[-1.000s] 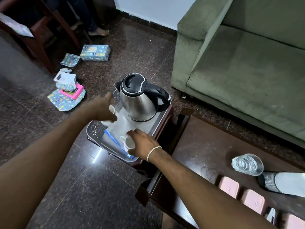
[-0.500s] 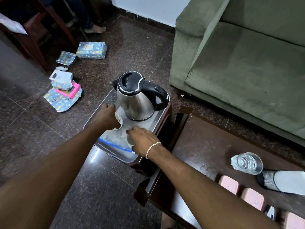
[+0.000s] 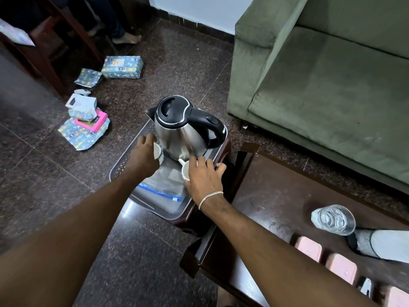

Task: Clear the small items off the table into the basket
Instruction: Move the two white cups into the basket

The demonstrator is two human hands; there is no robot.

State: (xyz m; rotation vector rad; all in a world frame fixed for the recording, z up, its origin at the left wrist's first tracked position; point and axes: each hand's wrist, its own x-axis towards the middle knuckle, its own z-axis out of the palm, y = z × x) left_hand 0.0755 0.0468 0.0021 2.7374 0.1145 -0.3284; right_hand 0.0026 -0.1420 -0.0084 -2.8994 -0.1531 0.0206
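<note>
A grey plastic basket (image 3: 124,163) sits on a small stool left of the dark wooden table (image 3: 272,196). Inside it stand a steel kettle with a black lid (image 3: 183,134) and a clear zip bag with a blue strip (image 3: 161,187). My left hand (image 3: 143,156) grips a white cup (image 3: 157,150) beside the kettle's left side. My right hand (image 3: 204,176) grips a second white cup (image 3: 185,170) in front of the kettle, over the bag. Both cups are partly hidden by my fingers.
On the table stand a glass of water (image 3: 334,219), several pink lidded boxes (image 3: 308,249) and a grey-white object (image 3: 380,244). A green sofa (image 3: 321,85) lies behind. Wrapped boxes (image 3: 121,67) and papers (image 3: 84,131) litter the floor at left, near a person's bare foot (image 3: 126,38).
Both hands have moved farther into the basket toward the kettle, each carrying its white cup; the right cup now sits closer to the kettle's base.
</note>
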